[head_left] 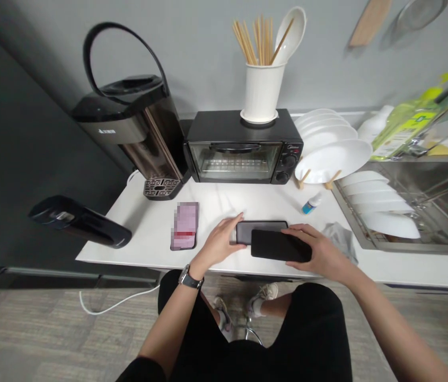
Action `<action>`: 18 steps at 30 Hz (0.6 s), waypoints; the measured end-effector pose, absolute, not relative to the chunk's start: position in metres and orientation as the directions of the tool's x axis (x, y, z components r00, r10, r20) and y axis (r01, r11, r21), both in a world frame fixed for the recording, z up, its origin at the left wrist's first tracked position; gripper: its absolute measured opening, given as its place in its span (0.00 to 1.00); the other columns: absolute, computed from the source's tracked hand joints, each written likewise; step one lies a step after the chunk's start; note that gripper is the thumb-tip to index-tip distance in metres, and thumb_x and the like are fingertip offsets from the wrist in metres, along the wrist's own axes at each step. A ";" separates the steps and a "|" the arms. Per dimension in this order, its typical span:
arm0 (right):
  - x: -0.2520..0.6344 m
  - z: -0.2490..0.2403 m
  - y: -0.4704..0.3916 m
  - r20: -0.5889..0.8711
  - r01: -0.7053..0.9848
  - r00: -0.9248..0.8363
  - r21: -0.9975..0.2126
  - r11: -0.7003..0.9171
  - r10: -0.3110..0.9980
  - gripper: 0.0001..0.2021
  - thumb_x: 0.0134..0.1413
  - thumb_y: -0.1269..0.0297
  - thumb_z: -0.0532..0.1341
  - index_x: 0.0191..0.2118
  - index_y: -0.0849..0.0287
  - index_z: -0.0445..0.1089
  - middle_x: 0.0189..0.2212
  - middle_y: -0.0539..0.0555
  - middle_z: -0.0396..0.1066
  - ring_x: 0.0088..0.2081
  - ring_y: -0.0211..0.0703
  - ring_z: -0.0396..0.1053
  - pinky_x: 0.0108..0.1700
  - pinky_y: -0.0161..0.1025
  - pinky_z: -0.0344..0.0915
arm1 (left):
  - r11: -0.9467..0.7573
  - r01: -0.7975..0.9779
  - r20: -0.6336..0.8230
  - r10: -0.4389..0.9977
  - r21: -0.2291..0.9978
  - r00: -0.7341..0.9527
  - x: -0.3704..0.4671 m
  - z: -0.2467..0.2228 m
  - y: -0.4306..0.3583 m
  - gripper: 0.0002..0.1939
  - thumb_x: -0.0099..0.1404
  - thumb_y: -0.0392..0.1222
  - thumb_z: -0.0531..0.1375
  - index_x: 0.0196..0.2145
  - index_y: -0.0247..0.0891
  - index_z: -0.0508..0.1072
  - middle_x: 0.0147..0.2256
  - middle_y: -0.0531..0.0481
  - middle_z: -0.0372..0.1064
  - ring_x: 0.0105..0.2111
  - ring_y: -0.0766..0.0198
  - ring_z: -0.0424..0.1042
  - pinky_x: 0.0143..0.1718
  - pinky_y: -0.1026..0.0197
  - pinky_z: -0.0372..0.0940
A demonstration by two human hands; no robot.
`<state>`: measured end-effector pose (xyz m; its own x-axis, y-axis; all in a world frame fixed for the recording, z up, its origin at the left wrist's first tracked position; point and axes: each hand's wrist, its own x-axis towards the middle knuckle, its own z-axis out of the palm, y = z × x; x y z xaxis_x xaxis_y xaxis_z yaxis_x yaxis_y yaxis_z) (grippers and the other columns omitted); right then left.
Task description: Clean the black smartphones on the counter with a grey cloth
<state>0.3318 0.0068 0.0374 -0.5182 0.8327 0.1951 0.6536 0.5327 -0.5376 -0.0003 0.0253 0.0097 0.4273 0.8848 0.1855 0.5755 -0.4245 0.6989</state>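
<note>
Near the front edge of the white counter [216,193], my left hand [220,241] grips the left end of a dark-framed phone-like slab [243,232] between thumb and fingers. My right hand [317,248] holds a black phone [275,245] by its right end, thumb below and fingers above. The black phone overlaps the lower right part of the slab and hides it; whether the two touch is unclear. Left of my left hand lies another phone [186,225] with a pixelated pink screen. A small blue-and-white bottle [311,204] stands beyond my right hand.
A water dispenser [140,132] and a dark bottle [88,220] are at the left. Behind my hands sits a toaster oven [243,154] with a white cup [262,90] of chopsticks on top. Racked plates [335,159], a grey cloth [340,239] and a sink [438,185] are at the right.
</note>
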 end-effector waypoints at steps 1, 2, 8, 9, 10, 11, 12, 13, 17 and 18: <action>0.329 0.041 0.012 0.181 0.653 -0.530 -0.536 0.535 0.828 0.33 0.54 0.55 0.71 0.65 0.48 0.68 0.59 0.59 0.67 0.59 0.56 0.70 0.64 0.54 0.68 | -0.428 0.567 0.183 0.881 0.704 0.437 0.000 0.010 0.022 0.55 0.61 0.38 0.73 0.75 0.53 0.47 0.66 0.46 0.65 0.65 0.48 0.64 0.67 0.43 0.61; 0.325 0.044 0.017 0.163 0.651 -0.546 -0.534 0.539 0.822 0.33 0.53 0.55 0.72 0.64 0.49 0.69 0.59 0.60 0.67 0.59 0.57 0.70 0.64 0.55 0.68 | -0.430 0.563 0.183 0.879 0.705 0.441 0.000 0.010 0.019 0.55 0.61 0.37 0.73 0.75 0.54 0.46 0.67 0.46 0.64 0.66 0.48 0.63 0.68 0.43 0.60; 0.301 0.037 0.046 0.079 0.628 -0.614 -0.553 0.547 0.785 0.31 0.52 0.52 0.73 0.62 0.50 0.73 0.56 0.60 0.70 0.57 0.58 0.71 0.61 0.56 0.70 | -0.456 0.540 0.193 0.860 0.708 0.473 -0.004 0.007 0.018 0.57 0.58 0.40 0.75 0.75 0.54 0.47 0.72 0.46 0.56 0.69 0.49 0.60 0.71 0.44 0.58; 0.298 0.032 0.047 0.086 0.622 -0.615 -0.556 0.550 0.783 0.32 0.52 0.51 0.73 0.62 0.50 0.73 0.56 0.60 0.70 0.57 0.59 0.71 0.61 0.56 0.70 | -0.455 0.535 0.191 0.859 0.712 0.476 -0.005 0.007 0.018 0.57 0.58 0.41 0.76 0.75 0.54 0.48 0.71 0.45 0.57 0.69 0.49 0.61 0.70 0.44 0.58; 0.296 0.028 0.047 0.100 0.617 -0.613 -0.559 0.554 0.784 0.32 0.52 0.50 0.73 0.62 0.50 0.73 0.56 0.60 0.70 0.57 0.59 0.71 0.61 0.56 0.70 | -0.452 0.532 0.189 0.859 0.716 0.476 -0.005 0.007 0.018 0.57 0.57 0.42 0.76 0.75 0.53 0.50 0.71 0.45 0.59 0.68 0.49 0.62 0.70 0.44 0.59; 0.293 0.023 0.045 0.120 0.613 -0.605 -0.560 0.557 0.787 0.32 0.52 0.50 0.73 0.62 0.51 0.73 0.56 0.61 0.70 0.57 0.59 0.71 0.62 0.56 0.69 | -0.450 0.532 0.187 0.860 0.717 0.475 -0.006 0.007 0.019 0.56 0.57 0.42 0.77 0.74 0.53 0.51 0.70 0.45 0.60 0.68 0.49 0.63 0.69 0.44 0.60; 0.292 0.019 0.042 0.144 0.612 -0.592 -0.560 0.558 0.793 0.32 0.52 0.49 0.73 0.62 0.51 0.73 0.56 0.61 0.70 0.57 0.59 0.70 0.62 0.56 0.69 | -0.451 0.532 0.189 0.860 0.716 0.474 -0.006 0.007 0.019 0.55 0.57 0.42 0.77 0.74 0.52 0.52 0.69 0.45 0.62 0.67 0.49 0.65 0.69 0.44 0.61; 0.290 0.014 0.039 0.170 0.614 -0.573 -0.560 0.557 0.802 0.32 0.54 0.49 0.72 0.63 0.51 0.72 0.56 0.61 0.69 0.58 0.59 0.69 0.62 0.56 0.69 | -0.455 0.533 0.193 0.859 0.713 0.475 -0.006 0.007 0.019 0.54 0.57 0.43 0.76 0.73 0.52 0.53 0.68 0.45 0.63 0.66 0.49 0.65 0.69 0.44 0.61; 0.292 0.005 0.023 0.248 0.628 -0.512 -0.544 0.556 0.822 0.34 0.58 0.46 0.69 0.67 0.49 0.67 0.60 0.62 0.67 0.63 0.62 0.65 0.66 0.62 0.63 | -0.489 0.543 0.214 0.844 0.682 0.491 -0.005 0.008 0.018 0.51 0.59 0.45 0.75 0.73 0.53 0.55 0.68 0.47 0.64 0.66 0.49 0.65 0.68 0.43 0.62; 0.295 0.005 0.019 0.257 0.633 -0.493 -0.549 0.546 0.831 0.35 0.59 0.45 0.68 0.68 0.48 0.65 0.62 0.61 0.66 0.64 0.62 0.64 0.67 0.64 0.61 | -0.493 0.548 0.213 0.843 0.676 0.494 -0.005 0.008 0.018 0.50 0.60 0.46 0.75 0.73 0.53 0.55 0.68 0.47 0.64 0.66 0.49 0.65 0.68 0.43 0.62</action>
